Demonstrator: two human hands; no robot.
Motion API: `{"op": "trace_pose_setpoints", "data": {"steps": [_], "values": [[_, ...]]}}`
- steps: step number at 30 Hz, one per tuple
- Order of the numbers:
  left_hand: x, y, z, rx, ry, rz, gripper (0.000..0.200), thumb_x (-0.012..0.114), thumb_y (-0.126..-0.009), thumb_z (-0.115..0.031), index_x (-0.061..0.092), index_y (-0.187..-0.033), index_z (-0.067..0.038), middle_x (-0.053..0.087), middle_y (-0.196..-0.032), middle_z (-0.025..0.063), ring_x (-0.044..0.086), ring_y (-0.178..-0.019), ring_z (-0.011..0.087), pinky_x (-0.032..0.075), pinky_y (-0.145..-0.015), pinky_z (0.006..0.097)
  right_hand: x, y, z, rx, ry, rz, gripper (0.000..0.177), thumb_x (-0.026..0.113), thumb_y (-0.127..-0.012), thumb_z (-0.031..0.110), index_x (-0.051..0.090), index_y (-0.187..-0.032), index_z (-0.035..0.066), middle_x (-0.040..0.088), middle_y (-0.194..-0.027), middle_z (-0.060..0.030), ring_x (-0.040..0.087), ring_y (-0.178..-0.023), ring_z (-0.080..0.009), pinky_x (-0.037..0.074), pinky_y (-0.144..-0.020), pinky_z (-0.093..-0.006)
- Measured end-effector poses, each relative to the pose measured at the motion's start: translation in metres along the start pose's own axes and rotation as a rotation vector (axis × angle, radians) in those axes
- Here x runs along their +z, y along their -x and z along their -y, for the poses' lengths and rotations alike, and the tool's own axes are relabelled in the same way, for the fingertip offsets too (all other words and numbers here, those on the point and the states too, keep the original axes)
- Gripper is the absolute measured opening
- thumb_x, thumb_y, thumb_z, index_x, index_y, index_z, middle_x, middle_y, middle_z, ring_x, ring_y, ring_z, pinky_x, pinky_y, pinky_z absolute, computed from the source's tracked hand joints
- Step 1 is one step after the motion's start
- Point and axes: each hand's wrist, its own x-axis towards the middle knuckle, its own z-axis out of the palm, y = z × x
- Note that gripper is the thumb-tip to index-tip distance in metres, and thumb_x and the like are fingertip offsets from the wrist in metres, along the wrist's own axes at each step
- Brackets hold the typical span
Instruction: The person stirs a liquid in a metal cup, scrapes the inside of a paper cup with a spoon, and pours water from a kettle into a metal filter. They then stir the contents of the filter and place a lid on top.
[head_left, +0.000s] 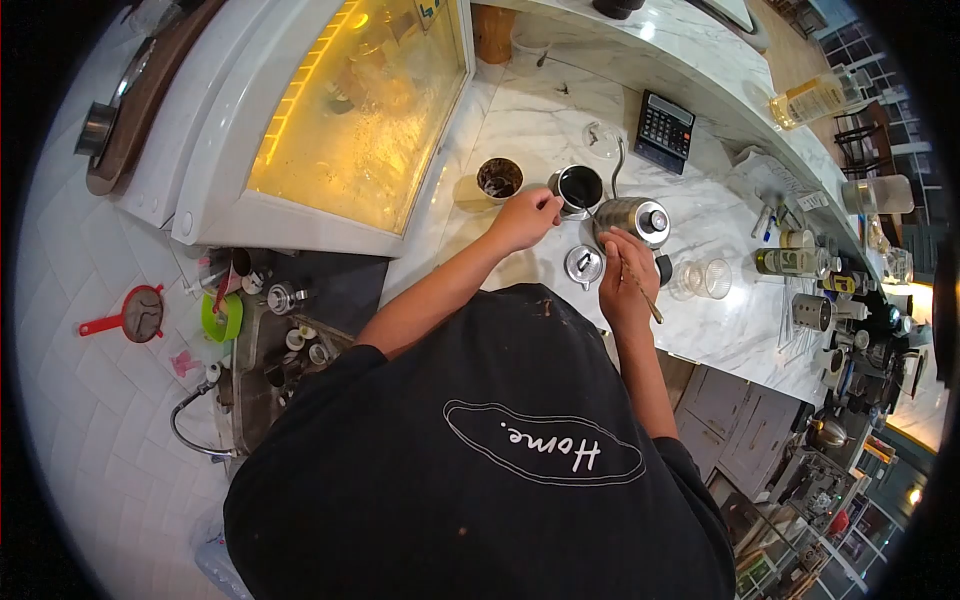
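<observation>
My left hand (525,219) is closed at the near side of a metal pitcher (577,188) holding dark liquid, its fingers pinched where a handle would be. My right hand (624,272) grips a long twisted bar spoon (652,305). Its thin shaft runs towards the pitcher; the tip is hard to see. Right beside that hand stands a steel gooseneck kettle (626,218) with a black lid knob. A cup with dark residue (500,178) sits left of the pitcher. Between my hands lies a small metal lid-like piece (584,265).
A black calculator (664,131) lies beyond the kettle. Clear glasses (712,278) stand to the right. At the left are a lit display case (360,110) and a sink (255,400) with utensils. Bottles and jars (785,262) line the right edge.
</observation>
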Motion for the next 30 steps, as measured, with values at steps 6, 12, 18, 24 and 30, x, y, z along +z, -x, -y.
{"op": "trace_pose_setpoints", "data": {"steps": [6, 12, 18, 24, 30], "values": [[-0.003, 0.001, -0.004, 0.002, -0.008, 0.005, 0.036, 0.058, -0.102, -0.035, 0.070, -0.088, -0.004, 0.073, -0.082, 0.0064, 0.065, -0.074, 0.0175, 0.052, -0.072, 0.0337, -0.005, -0.003, 0.001, 0.012, 0.000, 0.034, 0.014, 0.061, -0.101, 0.009, 0.073, -0.104, 0.003, 0.074, -0.107, -0.0157, 0.070, -0.104, -0.0315, 0.053, -0.090, -0.0396], [0.002, -0.005, 0.008, 0.018, 0.005, -0.001, 0.037, 0.058, -0.102, -0.035, 0.070, -0.086, -0.004, 0.074, -0.081, 0.0064, 0.066, -0.074, 0.0186, 0.052, -0.072, 0.0346, -0.007, -0.002, -0.003, 0.020, 0.011, 0.045, 0.014, 0.060, -0.101, 0.009, 0.073, -0.105, 0.003, 0.074, -0.107, -0.0157, 0.070, -0.102, -0.0320, 0.054, -0.089, -0.0391], [0.000, -0.006, 0.009, -0.001, -0.027, 0.028, 0.037, 0.056, -0.104, -0.035, 0.069, -0.090, -0.003, 0.073, -0.084, 0.0056, 0.066, -0.076, 0.0159, 0.053, -0.074, 0.0327, -0.007, 0.000, -0.007, 0.022, 0.016, 0.052, 0.015, 0.060, -0.102, 0.009, 0.073, -0.106, 0.003, 0.074, -0.106, -0.0147, 0.071, -0.101, -0.0314, 0.054, -0.088, -0.0387], [0.000, -0.006, 0.008, 0.001, -0.037, 0.026, 0.037, 0.056, -0.104, -0.035, 0.069, -0.091, -0.003, 0.074, -0.084, 0.0051, 0.066, -0.076, 0.0158, 0.053, -0.074, 0.0323, -0.007, 0.000, -0.007, 0.033, 0.013, 0.056, 0.014, 0.060, -0.102, 0.010, 0.073, -0.106, 0.004, 0.075, -0.106, -0.0129, 0.070, -0.100, -0.0307, 0.054, -0.088, -0.0386], [-0.002, -0.003, 0.003, -0.001, -0.068, 0.023, 0.036, 0.057, -0.103, -0.036, 0.070, -0.090, -0.004, 0.073, -0.082, 0.0041, 0.063, -0.074, 0.0151, 0.051, -0.073, 0.0329, -0.007, 0.002, -0.007, 0.027, 0.023, 0.057, 0.014, 0.061, -0.102, 0.010, 0.073, -0.105, 0.004, 0.075, -0.105, -0.0120, 0.070, -0.100, -0.0298, 0.053, -0.089, -0.0386]]}}
